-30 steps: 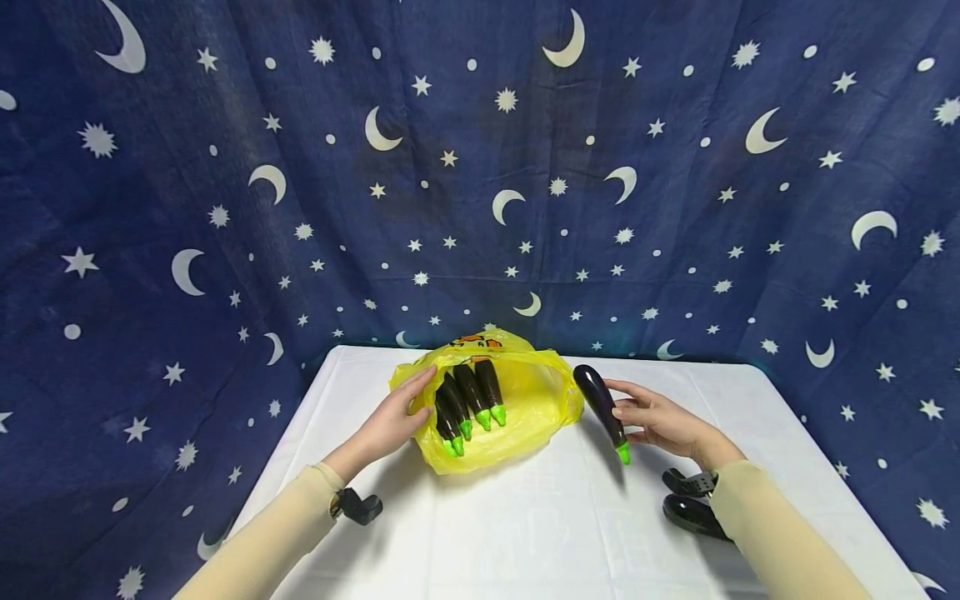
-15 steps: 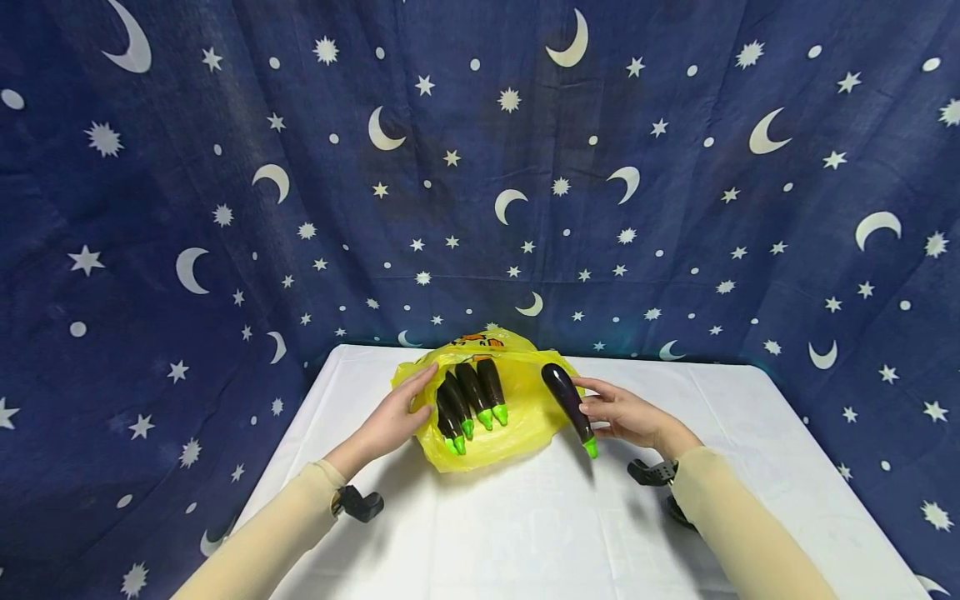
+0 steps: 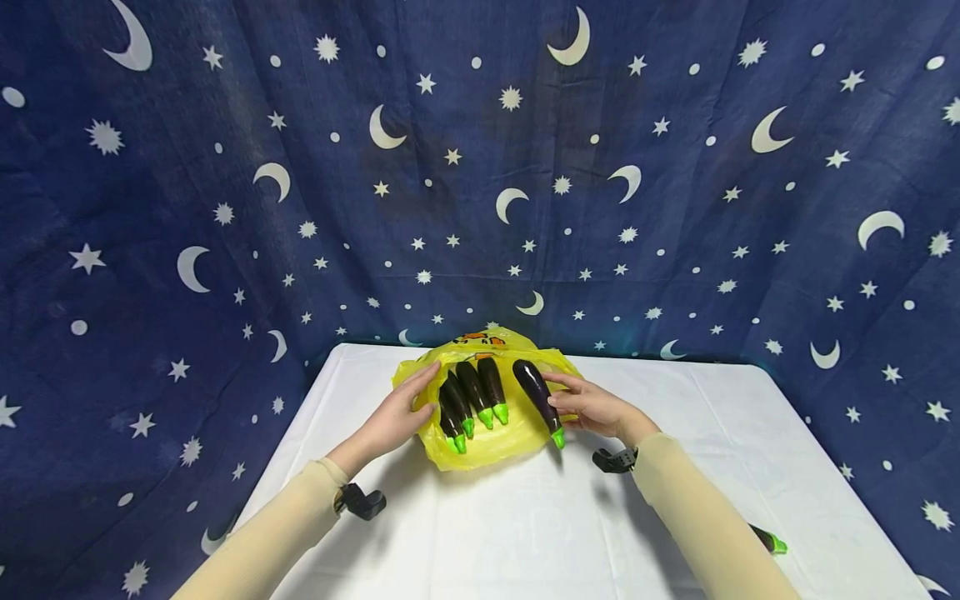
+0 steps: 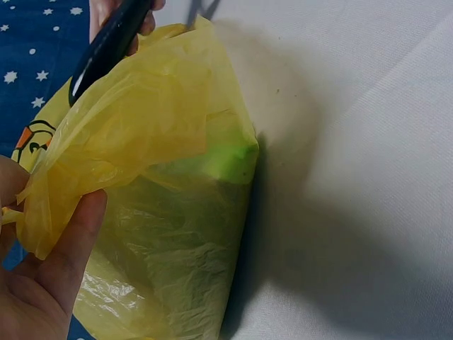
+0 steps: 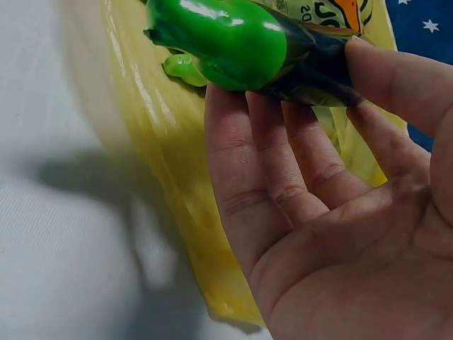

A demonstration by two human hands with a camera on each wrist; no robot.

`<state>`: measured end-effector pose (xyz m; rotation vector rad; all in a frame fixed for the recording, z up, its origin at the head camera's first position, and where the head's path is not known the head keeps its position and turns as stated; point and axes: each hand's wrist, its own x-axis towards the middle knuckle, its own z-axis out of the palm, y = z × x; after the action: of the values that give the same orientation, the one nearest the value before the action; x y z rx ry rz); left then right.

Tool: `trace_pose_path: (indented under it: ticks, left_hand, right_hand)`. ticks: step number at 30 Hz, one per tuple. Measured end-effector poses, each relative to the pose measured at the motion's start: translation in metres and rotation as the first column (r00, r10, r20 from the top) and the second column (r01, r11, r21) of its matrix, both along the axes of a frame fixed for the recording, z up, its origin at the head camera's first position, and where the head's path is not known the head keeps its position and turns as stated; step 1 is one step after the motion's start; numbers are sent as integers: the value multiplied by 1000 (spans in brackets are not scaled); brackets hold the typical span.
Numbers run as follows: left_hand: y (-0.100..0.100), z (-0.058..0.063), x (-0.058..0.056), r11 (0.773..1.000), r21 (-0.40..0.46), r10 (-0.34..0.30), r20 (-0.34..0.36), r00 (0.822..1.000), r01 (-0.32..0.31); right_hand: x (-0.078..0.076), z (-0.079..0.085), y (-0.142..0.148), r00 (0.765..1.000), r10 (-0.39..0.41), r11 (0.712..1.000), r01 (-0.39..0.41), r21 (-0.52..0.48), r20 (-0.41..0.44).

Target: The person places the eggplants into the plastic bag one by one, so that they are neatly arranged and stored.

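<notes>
My right hand (image 3: pixel 596 410) grips a glossy dark eggplant (image 3: pixel 536 390) between thumb and fingers, its green stem end (image 5: pixel 226 39) pointing toward me. The eggplant overlaps the mouth of a yellow plastic bag (image 3: pixel 487 454) in the head view. Several eggplants (image 3: pixel 471 387) lie side by side in the bag, green stems toward its opening. On the bag's left side, my left hand (image 3: pixel 393 417) pinches the rim, with thumb and fingers on the thin plastic (image 4: pixel 53 219) in the left wrist view.
Another eggplant (image 3: pixel 767 537) lies on the white-covered table (image 3: pixel 540 533) at the right, mostly hidden behind my right forearm. A dark blue curtain (image 3: pixel 480 167) with moons and stars hangs behind the table. Black wrist mounts (image 3: pixel 363 502) sit on both wrists.
My right hand has carried the eggplant leftward from beside the bag to over its opening. The left hand stays at the bag's rim. The eggplant under the right forearm shows its stem now.
</notes>
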<state>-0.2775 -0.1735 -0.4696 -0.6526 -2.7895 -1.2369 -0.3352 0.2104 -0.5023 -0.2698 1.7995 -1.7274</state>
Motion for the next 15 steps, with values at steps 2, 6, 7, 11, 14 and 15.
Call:
trace_pose_path:
  ticks: [2,6,7,11,14,15]
  left_hand:
    - [0,0,0,1000,1,-3,-2,1000,3]
    - [-1,-1,-1,1000,1,-1,1,1000,1]
    - [-1,-1,-1,1000,1,2,5,1000,-2]
    - [-1,0,-1,1000,5,7,16,1000,-7]
    - [-1,0,0,1000,11,6,17,1000,-6]
    - [-1,0,0,1000,13,6,16,1000,-6]
  right_hand:
    - [-3,-2,-5,1000,-9,1000,9,14,-6]
    - [-8,-6,-15,999,-35,999,35,39,-6]
    - [-10,-7,-17,999,-38,998,38,45,-6]
    - [-14,-11,-24,999,-44,999,44,31,9]
    - [-17,-13,-30,999,-52,998,52,17,14]
    - [-18,-14,-32,998,-57,998,57,14,12]
